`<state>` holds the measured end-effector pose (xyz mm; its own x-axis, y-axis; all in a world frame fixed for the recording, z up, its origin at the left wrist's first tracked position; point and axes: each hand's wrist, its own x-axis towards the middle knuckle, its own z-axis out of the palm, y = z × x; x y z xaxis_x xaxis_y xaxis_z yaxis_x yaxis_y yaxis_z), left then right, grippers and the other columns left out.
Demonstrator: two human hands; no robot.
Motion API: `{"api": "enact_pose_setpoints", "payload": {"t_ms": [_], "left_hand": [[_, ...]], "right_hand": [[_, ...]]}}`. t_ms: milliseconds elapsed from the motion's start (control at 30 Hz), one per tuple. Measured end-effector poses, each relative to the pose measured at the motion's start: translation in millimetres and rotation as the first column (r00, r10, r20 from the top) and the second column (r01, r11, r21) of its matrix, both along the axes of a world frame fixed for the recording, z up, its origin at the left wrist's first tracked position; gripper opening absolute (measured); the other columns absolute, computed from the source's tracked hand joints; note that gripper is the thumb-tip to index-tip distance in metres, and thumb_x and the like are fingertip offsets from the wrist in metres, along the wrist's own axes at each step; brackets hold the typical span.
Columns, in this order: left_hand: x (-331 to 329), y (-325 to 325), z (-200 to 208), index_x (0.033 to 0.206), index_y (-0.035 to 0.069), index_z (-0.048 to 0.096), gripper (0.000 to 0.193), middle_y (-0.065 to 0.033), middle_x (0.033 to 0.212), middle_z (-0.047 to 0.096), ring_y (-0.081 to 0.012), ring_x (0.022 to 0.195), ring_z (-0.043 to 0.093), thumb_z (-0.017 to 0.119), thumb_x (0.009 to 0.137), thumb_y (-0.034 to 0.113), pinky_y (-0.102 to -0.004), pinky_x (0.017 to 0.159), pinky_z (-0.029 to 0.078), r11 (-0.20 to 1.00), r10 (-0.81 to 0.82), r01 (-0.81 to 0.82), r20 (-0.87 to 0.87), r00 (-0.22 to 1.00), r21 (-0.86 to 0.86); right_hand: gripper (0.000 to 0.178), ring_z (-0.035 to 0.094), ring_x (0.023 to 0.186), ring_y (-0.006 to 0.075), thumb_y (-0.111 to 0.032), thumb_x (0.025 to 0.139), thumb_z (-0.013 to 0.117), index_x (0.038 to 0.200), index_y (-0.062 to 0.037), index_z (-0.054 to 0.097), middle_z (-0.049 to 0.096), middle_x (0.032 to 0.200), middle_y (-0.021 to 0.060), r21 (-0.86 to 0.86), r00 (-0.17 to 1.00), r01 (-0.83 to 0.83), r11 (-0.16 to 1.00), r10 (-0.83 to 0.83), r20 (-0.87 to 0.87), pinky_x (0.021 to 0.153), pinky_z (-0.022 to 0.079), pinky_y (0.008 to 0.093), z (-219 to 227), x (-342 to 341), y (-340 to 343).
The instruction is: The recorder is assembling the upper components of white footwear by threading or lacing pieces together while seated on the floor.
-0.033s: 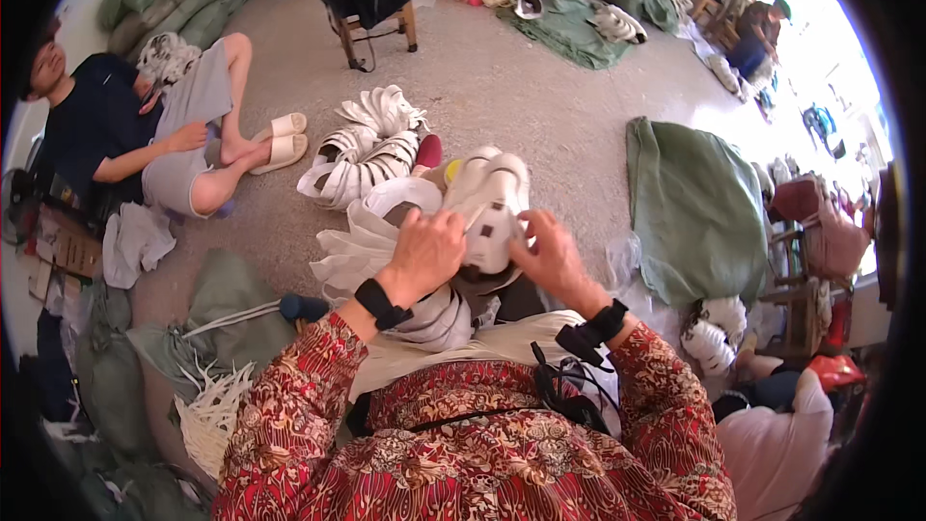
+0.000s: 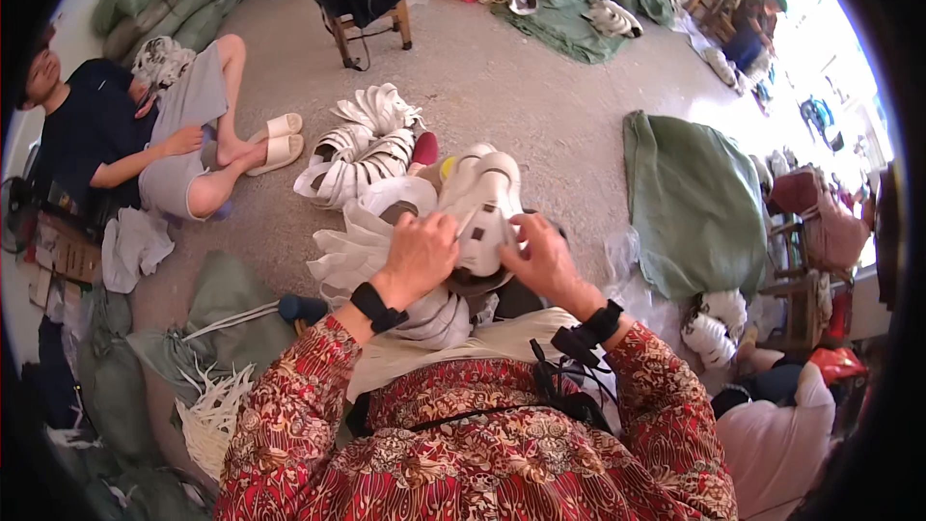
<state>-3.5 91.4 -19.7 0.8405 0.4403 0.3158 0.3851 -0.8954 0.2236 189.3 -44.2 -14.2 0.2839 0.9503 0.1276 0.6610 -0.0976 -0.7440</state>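
Note:
A stack of white shoe uppers (image 2: 479, 198) stands upright before my lap, its rounded ends nested away from me. Dark little squares mark the nearest one, and its lower rim shows a dark opening. My left hand (image 2: 422, 256) is closed at the left edge, thumb and fingers pinching the white material. At the right edge, my right hand (image 2: 542, 256) pinches the same piece. Under and beside my left hand fans a string of more white uppers (image 2: 347, 256). A further coil of white uppers with dark slits (image 2: 362, 159) lies on the floor beyond.
To the left sits a person (image 2: 106, 135) in a dark shirt. A green cloth (image 2: 690, 203) lies at right, beside another person's pale sleeve (image 2: 776, 439). A wooden stool (image 2: 365, 14) stands ahead. White strips (image 2: 217, 415) spill from a green sack (image 2: 236, 314) at near left.

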Motion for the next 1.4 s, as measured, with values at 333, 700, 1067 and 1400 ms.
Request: {"api": "enact_pose_setpoints", "payload": {"t_ms": [333, 700, 1067, 1400], "left_hand": [[-17.8, -24.3, 27.3, 0.089, 0.004, 0.058, 0.015, -0.0105, 0.079, 0.059, -0.0301, 0.07, 0.058, 0.071, 0.083, 0.01, -0.0421, 0.067, 0.046, 0.97, -0.021, 0.083, 0.261, 0.965, -0.229], [-30.5, -98.0, -29.1, 0.094, 0.001, 0.065, 0.013, -0.017, 0.088, 0.065, -0.0377, 0.086, 0.064, 0.063, 0.085, 0.011, -0.0459, 0.076, 0.05, 0.597, -0.511, 0.258, -0.112, 0.852, -0.759], [-24.5, -103.1, -44.4, 0.091, 0.001, 0.063, 0.011, -0.015, 0.091, 0.061, -0.0344, 0.089, 0.061, 0.063, 0.086, 0.011, -0.0444, 0.077, 0.047, 0.58, -0.399, 0.314, 0.074, 0.914, -0.751], [-14.3, -95.1, -36.3, 0.086, 0.002, 0.062, 0.009, -0.0156, 0.088, 0.06, -0.0366, 0.087, 0.06, 0.065, 0.082, 0.01, -0.0452, 0.077, 0.047, 0.586, -0.371, 0.289, 0.066, 0.926, -0.757]], "right_hand": [[0.053, 0.062, 0.07, 0.0193, -0.023, 0.083, 0.078, 0.124, -0.0015, 0.052, 0.06, 0.088, 0.011, -0.039, 0.993, -0.032, 0.999, 0.027, -0.118, 0.063, 0.051, 0.0335, -16.1, 4.9, -7.7], [0.02, 0.062, 0.066, 0.0103, -0.016, 0.095, 0.06, 0.093, 0.0032, 0.063, 0.062, 0.071, 0.0046, -0.196, 0.91, -0.082, 0.977, -0.007, -0.416, 0.06, 0.05, 0.0273, 5.7, 11.9, -46.2], [0.017, 0.057, 0.064, 0.0123, -0.014, 0.094, 0.061, 0.094, 0.0028, 0.064, 0.062, 0.071, 0.0078, -0.17, 0.933, -0.117, 0.978, 0.049, -0.356, 0.06, 0.048, 0.0315, 5.1, 11.4, -62.7], [0.017, 0.056, 0.064, 0.0153, -0.014, 0.093, 0.062, 0.094, 0.0027, 0.064, 0.062, 0.071, 0.0106, -0.15, 0.935, -0.118, 0.982, 0.058, -0.351, 0.061, 0.047, 0.0336, 1.0, 12.6, -72.0]]}}
